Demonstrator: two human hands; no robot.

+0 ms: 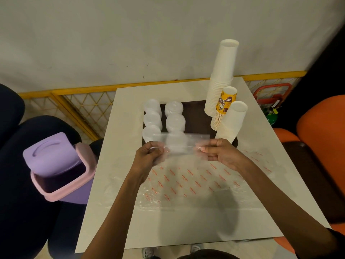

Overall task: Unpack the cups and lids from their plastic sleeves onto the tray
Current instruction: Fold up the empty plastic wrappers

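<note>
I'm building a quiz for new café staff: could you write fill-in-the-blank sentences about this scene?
The left hand and right hand hold a clear sleeve containing ____ cups.
____ cup stacks stand on the tray.
The printed cup stack is mostly ____.
The bin lid is ____.
Answers: no; three; yellow; purple.

Yellow cup (226, 99), top of its stack: dark capitals ran across the side, partly turned away from me. I read "UHS"; any letters before that were hidden. Under them were a small cartoon figure and bean-shaped marks, with no words I could make out.

Wrap (186, 182), flat on the table (130, 212): short red print repeated in slanted rows all over it. It was too small and blurred to read.
</note>
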